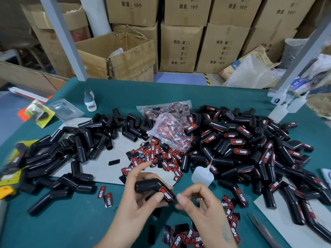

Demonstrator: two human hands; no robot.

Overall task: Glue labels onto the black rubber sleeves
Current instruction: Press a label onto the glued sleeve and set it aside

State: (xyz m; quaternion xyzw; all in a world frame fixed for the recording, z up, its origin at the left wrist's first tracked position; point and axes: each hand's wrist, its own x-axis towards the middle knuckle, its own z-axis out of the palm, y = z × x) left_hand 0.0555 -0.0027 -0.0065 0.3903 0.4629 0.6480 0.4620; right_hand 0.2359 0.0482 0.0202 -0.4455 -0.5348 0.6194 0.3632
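My left hand point(141, 197) grips a bent black rubber sleeve point(148, 185) low in the middle of the head view, thumb pressed beside the red-and-black label point(166, 193) on its near end. My right hand point(198, 203) hovers just right of that label with fingers loosely curled and holds nothing. A small white glue bottle point(201, 175) with a thin nozzle stands just behind my hands. Loose labels point(157, 158) lie scattered behind them. Unlabelled sleeves point(86, 140) are piled at the left, labelled sleeves point(250, 149) at the right.
Clear bags of labels point(168, 126) sit at the centre of the green table point(89, 226). More labels point(188, 237) lie at the near edge, scissors point(259, 228) at lower right. A grey board point(103, 169) lies under the left pile. Cardboard boxes point(180, 47) stand behind the table.
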